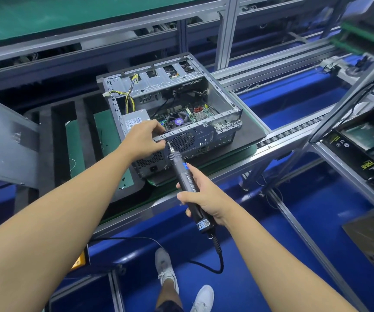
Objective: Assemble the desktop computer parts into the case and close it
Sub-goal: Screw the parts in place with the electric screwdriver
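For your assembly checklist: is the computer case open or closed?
Open: the computer case has no side panel on, so motherboard and power supply show.

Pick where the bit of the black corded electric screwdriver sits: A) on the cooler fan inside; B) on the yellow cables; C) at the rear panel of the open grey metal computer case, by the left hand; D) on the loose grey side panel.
C: the black corded electric screwdriver, gripped by the right hand, has its bit at the rear panel of the open grey metal computer case, next to the left hand.
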The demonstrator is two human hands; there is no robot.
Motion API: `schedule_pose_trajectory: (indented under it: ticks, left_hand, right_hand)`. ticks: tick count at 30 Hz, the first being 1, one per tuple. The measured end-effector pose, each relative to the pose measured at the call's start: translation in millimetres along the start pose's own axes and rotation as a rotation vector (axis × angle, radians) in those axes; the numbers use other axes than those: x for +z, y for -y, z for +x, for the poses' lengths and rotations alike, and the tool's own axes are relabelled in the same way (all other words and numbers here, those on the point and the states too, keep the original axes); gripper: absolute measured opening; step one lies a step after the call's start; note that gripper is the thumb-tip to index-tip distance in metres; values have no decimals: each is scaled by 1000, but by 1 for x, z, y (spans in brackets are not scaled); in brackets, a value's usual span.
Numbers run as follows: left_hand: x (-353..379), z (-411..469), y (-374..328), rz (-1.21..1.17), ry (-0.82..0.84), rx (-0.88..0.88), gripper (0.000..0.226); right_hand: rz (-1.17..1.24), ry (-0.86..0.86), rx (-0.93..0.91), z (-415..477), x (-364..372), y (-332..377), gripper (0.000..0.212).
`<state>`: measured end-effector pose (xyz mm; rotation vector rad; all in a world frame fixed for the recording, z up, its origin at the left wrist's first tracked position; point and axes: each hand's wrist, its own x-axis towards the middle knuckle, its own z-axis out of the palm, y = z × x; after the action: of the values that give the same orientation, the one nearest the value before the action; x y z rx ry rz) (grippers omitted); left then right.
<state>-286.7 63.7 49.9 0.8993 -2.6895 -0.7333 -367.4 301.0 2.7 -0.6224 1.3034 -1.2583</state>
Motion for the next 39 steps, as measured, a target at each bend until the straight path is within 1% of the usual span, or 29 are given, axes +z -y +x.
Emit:
schedule_pose_trajectory:
  ticks: [2, 4, 5, 6, 7, 8, 9, 10, 11, 12, 13, 14, 15, 16, 17, 18, 19, 21, 23, 25, 28, 30, 31, 33, 34, 36, 39]
  left_hand:
    - [0, -1, 0, 10, 16, 12, 27]
    - [2, -3, -3, -4, 15, 37, 36]
    - [3, -6, -5, -32, -17, 47, 43]
    - [4, -9, -7, -68, -90, 61, 46]
    - [6, -16, -11, -100, -196, 80, 43]
    - [9, -24, -13, -129, -307, 98, 36]
    - [13, -35, -16, -166, -385, 86, 27]
    - [18, -47, -19, -209, -423, 47, 18]
    - [23, -59, -22, -243, -423, -23, 9]
    - [29, -68, -25, -277, -381, -116, 3]
    - [35, -75, -28, -327, -300, -239, 15]
    - [40, -79, -32, -421, -165, -384, 31]
    - [44, -80, -37, -577, -2, -535, 48]
    - [47, -79, -43, -757, 147, -660, 58]
    - [49, -78, -47, -911, 224, -726, 60]
    - [51, -77, -49, -1024, 235, -749, 55]
    - [53, -75, -49, -1081, 210, -750, 49]
    - [56, -73, -49, -1126, 149, -720, 41]
    - [59, -74, -49, -1143, 127, -704, 37]
    - [61, -74, -48, -1145, 90, -702, 37]
    - [63, -75, -51, -1159, 15, -712, 40]
    - [64, -76, -55, -1204, 0, -699, 41]
    - [66, -78, -59, -1246, -10, -693, 40]
    - [69, -78, -67, -1387, -28, -722, 39]
    - [69, -77, -72, -1487, -29, -752, 36]
    - [68, -72, -79, -1641, -7, -808, 31]
    - [68, -66, -84, -1704, 12, -867, 30]
  right_hand:
    - [63, 3, -3, 0, 1, 0, 81]
    - [89, -5, 5, 0, 2, 2, 72]
    - [97, -8, 11, 0, 2, 2, 69]
    - [103, -10, 14, 0, 3, 2, 67]
    - [106, -11, 16, -1, 3, 2, 65]
    - [107, -14, 17, -1, 4, 3, 64]
    - [107, -18, 18, -1, 5, 3, 64]
    - [108, -24, 21, -1, 6, 3, 64]
    - [105, -33, 25, -1, 6, 3, 64]
    - [96, -41, 29, -1, 7, 2, 62]
    - [84, -50, 33, 0, 8, 1, 60]
    - [68, -60, 39, 0, 9, 1, 58]
    - [48, -71, 45, -1, 10, 1, 58]
    - [25, -80, 51, -1, 11, 1, 58]
    - [2, -88, 53, -2, 13, 1, 58]
    - [-16, -95, 52, -2, 15, 2, 58]
    - [-26, -103, 46, -3, 15, 4, 59]
    - [-33, -117, 31, -5, 15, 7, 60]
    - [-16, -119, 29, -8, 14, 10, 60]
    - [55, -109, 26, -10, 17, 13, 58]
    - [232, -107, 18, -16, 19, 12, 50]
    - [355, -99, 69, -25, 14, 8, 43]
    - [410, -69, 108, -30, 11, 6, 37]
    - [448, 66, 194, -42, 2, 4, 30]
    - [434, 135, 234, -47, -1, 2, 33]
    - [425, 204, 287, -50, -9, -1, 41]
    - [437, 237, 330, -54, -13, -7, 43]
